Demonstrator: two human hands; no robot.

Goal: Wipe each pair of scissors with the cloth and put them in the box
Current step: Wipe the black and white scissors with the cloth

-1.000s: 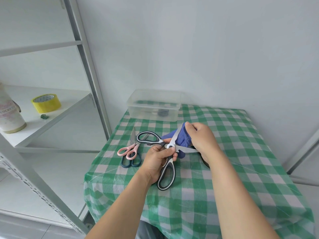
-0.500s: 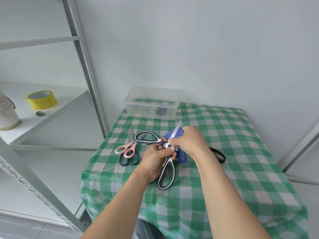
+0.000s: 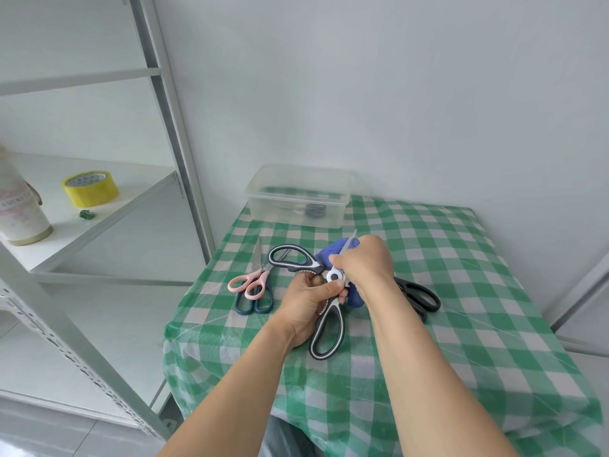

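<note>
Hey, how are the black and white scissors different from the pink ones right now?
The black-and-white scissors are gripped in the left hand; the pink scissors lie on the tablecloth across a dark teal pair. The black-and-white scissors are spread wide, the right hand holding the blue cloth at a blade; the pink scissors are closed. Black-and-white handles look bulkier than pink. Both are outside the box.

box (image 3: 298, 196) behind scissors (image 3: 252, 285), on table (image 3: 461, 324)
</note>
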